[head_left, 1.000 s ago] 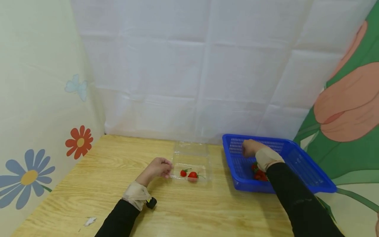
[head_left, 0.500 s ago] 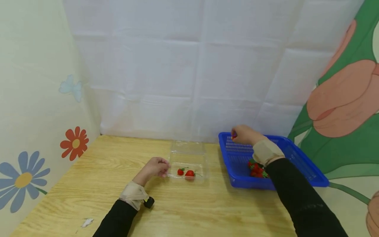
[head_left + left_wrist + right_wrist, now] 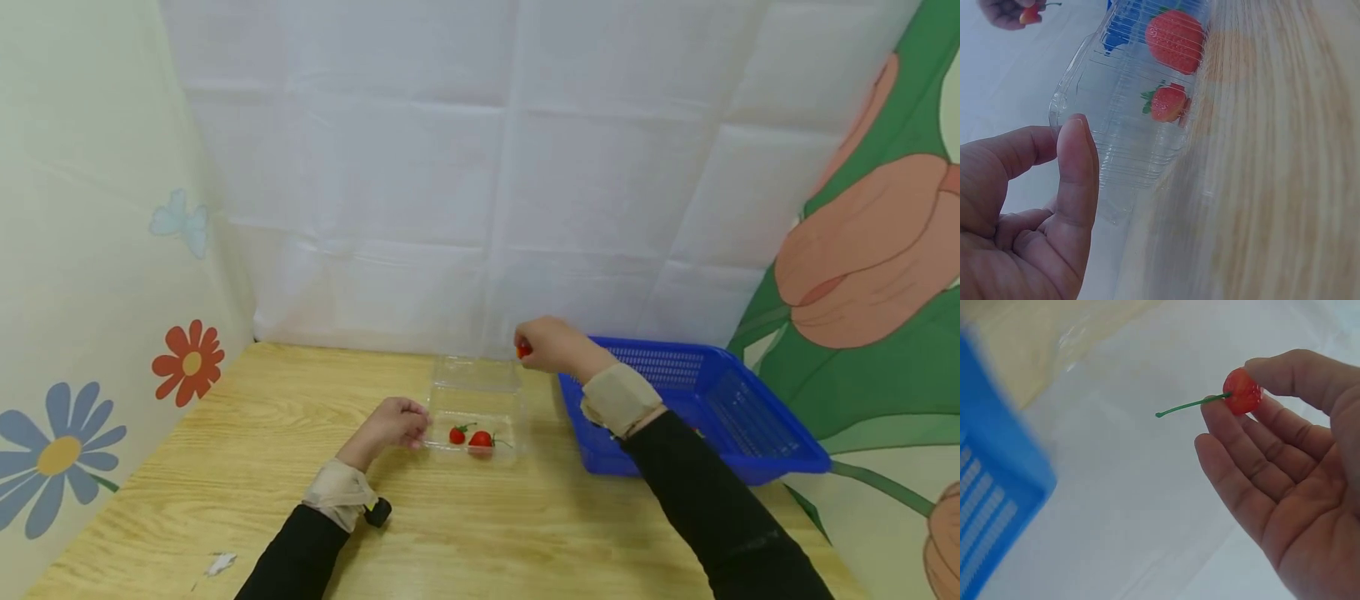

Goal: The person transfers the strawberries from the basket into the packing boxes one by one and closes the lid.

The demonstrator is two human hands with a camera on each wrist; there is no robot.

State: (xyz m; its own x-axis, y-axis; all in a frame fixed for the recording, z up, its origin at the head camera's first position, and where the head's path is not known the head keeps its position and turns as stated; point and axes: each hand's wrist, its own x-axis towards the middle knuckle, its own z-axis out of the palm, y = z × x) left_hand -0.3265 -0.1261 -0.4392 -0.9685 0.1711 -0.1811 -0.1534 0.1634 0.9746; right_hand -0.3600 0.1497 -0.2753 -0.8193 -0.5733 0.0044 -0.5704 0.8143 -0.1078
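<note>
Just left of the blue basket [image 3: 712, 358], the raised right hand [image 3: 557, 345] pinches a red cherry [image 3: 1245, 394] between thumb and fingers, its forearm [image 3: 705, 492] slanting over the basket from the near right. Farther left, the left hand [image 3: 392, 423] pinches the left edge of the clear box [image 3: 1088, 87]; two red fruits [image 3: 482, 440] lie inside.

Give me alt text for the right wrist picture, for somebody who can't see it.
A right hand pinches a red fruit by its side, its thin green stem pointing left, against a white sheet. A blurred blue basket shows at the left edge.
</note>
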